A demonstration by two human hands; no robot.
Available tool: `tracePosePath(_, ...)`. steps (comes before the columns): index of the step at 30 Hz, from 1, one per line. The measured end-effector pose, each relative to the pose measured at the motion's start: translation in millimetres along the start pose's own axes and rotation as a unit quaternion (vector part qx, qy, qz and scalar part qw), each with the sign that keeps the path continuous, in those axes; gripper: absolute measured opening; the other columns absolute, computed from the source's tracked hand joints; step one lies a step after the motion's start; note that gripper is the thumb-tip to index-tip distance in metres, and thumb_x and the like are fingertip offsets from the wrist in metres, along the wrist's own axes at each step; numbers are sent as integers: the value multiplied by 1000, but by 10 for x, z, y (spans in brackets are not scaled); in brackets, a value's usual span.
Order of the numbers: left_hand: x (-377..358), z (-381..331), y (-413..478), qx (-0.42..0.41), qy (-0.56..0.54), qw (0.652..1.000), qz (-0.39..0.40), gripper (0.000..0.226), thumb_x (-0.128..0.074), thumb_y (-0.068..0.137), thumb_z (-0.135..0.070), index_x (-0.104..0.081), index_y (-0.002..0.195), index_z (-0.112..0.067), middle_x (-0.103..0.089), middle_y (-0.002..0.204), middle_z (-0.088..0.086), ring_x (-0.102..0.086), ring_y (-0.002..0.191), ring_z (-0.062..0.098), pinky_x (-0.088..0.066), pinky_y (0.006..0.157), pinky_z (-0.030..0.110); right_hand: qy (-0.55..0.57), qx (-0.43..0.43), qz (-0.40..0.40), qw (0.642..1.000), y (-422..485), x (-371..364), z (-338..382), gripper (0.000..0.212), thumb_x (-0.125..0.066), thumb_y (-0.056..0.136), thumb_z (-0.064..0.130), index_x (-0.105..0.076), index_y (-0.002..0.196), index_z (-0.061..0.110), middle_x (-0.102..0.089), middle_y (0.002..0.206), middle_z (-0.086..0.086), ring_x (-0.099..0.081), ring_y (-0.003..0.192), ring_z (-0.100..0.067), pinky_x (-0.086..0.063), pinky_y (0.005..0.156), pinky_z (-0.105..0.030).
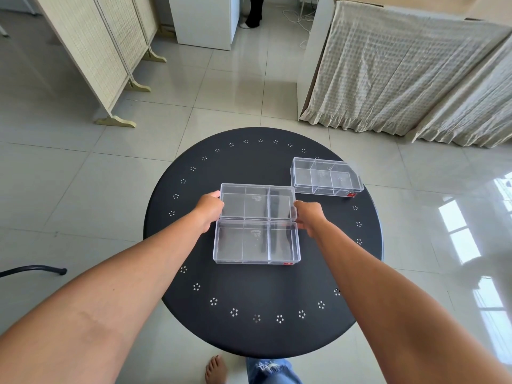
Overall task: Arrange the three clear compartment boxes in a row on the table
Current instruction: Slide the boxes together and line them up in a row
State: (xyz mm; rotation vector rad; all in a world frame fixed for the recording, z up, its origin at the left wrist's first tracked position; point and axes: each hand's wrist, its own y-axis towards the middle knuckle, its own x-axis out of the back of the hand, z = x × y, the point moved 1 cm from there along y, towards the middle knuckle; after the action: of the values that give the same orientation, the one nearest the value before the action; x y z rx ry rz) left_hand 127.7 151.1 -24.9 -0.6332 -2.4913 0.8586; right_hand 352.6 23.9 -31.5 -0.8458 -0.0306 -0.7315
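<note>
Gripping middle box (257, 201) by both ends, left hand (209, 210) and right hand (309, 217) closed on it, touching near box (256, 242), likely aligning; third box (326, 176) far right.

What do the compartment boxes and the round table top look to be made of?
The held box, the near box and the far box: clear, glossy hard plastic by the look, since the dark top shows through their walls and dividers. The round table: matte black, probably painted metal, given the small punched flower-pattern holes around its rim; the picture alone cannot confirm that.
</note>
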Motion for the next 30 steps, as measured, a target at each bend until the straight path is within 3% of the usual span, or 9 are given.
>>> tracePosePath(2,-5,-4,11,-6,-9,1000,-8,57,-36,91,-1,-43,143,-23,-60,113,-2,-54,84,16,-45,81,29,-5,1,-4,1000,-14,-2,9,24,-50,77,22,-62,91,8,-63,77,-8,-61,70,-27,-56,87,-48)
tracePosePath(5,-30,-59,-42,-20,2,998,-58,66,-39,92,-1,-24,153,-22,-36,154,2,-49,128,25,-37,102,29,-18,-3,-13,1000,-31,27,32,22,-50,77,27,-61,88,12,-59,72,-6,-57,67,-26,-57,72,-40)
tracePosePath(9,-47,-261,-81,-83,46,986,-140,62,-40,89,-3,-36,149,-21,-42,151,5,-52,118,23,-39,83,22,-12,14,-40,999,-83,120,124,14,-48,82,20,-46,68,17,-45,62,-4,-41,50,-20,-32,51,-28)
tracePosePath(13,-114,-563,-48,-143,80,971,-173,58,-41,82,-10,-52,136,-26,-53,138,8,-55,121,27,-46,98,34,1,51,-95,994,-77,298,229,26,-42,83,16,-34,58,20,-39,63,-2,-32,55,-21,-30,51,-29)
tracePosePath(17,-416,-873,-49,-171,72,974,-128,54,-39,83,-10,-57,131,-26,-60,129,2,-60,106,19,-47,84,28,-31,93,-164,982,-32,587,323,27,-39,87,10,-43,60,15,-43,57,-1,-38,57,-23,-29,49,-25)
tracePosePath(23,-1014,-1193,97,-159,107,981,-40,50,-45,87,-9,-56,134,-23,-59,134,-1,-58,111,17,-40,82,22,-78,84,-224,968,286,1031,450,22,-36,76,25,-57,72,19,-60,97,-10,-44,86,-28,-41,73,-30)
tracePosePath(25,-1172,-1274,171,-146,127,981,-13,52,-49,87,-11,-52,138,-23,-56,140,-1,-55,122,20,-40,92,24,-87,61,-242,964,347,1148,520,35,-40,81,24,-67,103,22,-56,126,-14,-52,109,-33,-44,94,-35)
tracePosePath(27,-1316,-1350,283,-137,148,979,4,55,-50,88,-13,-47,142,-22,-49,146,-1,-48,132,22,-38,103,28,-107,37,-257,960,450,1259,575,45,-44,88,20,-56,131,19,-45,139,-15,-44,129,-35,-37,107,-38)
tracePosePath(30,-1512,-1420,483,-110,190,975,31,51,-51,90,-15,-46,141,-17,-48,146,-1,-45,132,27,-37,98,28,-114,22,-256,960,636,1386,585,49,-46,89,20,-48,138,16,-42,142,-17,-42,133,-35,-33,109,-38)
